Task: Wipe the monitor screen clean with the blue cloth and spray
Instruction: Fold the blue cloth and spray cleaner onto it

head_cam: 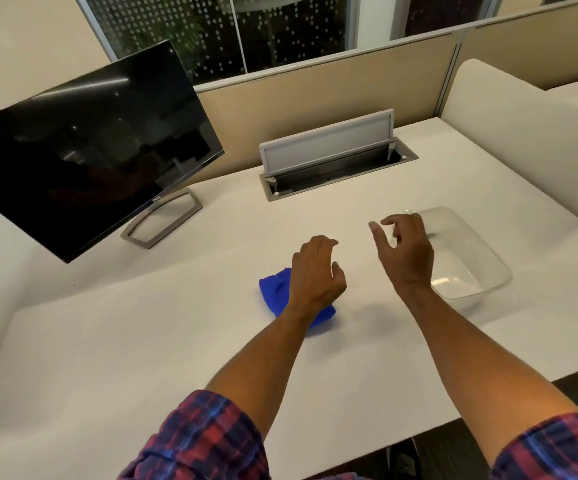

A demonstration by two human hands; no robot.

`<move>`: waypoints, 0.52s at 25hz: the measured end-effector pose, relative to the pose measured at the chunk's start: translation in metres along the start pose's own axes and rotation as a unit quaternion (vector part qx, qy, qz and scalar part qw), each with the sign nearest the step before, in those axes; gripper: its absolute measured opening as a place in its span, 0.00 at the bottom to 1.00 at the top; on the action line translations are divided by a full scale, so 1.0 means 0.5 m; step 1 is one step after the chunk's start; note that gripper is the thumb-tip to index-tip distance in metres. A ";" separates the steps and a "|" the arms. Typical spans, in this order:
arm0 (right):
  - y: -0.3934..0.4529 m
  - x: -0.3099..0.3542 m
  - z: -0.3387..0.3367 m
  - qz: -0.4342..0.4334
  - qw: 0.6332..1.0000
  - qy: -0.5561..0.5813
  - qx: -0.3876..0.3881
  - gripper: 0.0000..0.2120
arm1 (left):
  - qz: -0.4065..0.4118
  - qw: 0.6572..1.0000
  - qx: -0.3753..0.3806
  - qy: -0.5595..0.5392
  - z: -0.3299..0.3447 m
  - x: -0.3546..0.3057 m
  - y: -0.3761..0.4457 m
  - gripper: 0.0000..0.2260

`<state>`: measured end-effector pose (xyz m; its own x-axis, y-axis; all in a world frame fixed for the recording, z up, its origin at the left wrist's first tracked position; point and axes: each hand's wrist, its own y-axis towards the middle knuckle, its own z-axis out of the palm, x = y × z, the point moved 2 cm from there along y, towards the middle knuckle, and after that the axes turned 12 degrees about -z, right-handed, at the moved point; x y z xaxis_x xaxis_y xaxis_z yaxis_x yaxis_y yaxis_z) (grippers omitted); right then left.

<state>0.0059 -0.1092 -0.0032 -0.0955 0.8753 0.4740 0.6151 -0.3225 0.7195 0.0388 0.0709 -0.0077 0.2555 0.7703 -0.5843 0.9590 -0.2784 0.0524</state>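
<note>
Left hand [317,271] hides part of blue cloth [275,289]; contact unclear.

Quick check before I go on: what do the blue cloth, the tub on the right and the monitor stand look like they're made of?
Blue cloth: soft, nappy fabric, likely microfibre; it lies bunched in folds. Tub: clear plastic, probably thin; the desk shows through its glossy walls. Monitor stand: looks like matte grey metal, possibly painted plastic; an open flat frame without shine.

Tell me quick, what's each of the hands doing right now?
Left hand: open, fingers loosely curled, over the blue cloth, not gripping it.
Right hand: open, empty, above the clear plastic tub.
</note>
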 end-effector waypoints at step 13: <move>0.050 -0.159 0.002 0.179 0.960 -0.050 0.208 0.22 | -0.018 0.987 0.162 -0.009 0.152 -0.200 0.144 0.33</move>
<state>0.0294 -0.1865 -0.0233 0.2432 0.7721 0.5871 0.8557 -0.4558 0.2449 0.0728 -0.0697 -0.0072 0.2169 0.7729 -0.5962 0.8776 -0.4219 -0.2277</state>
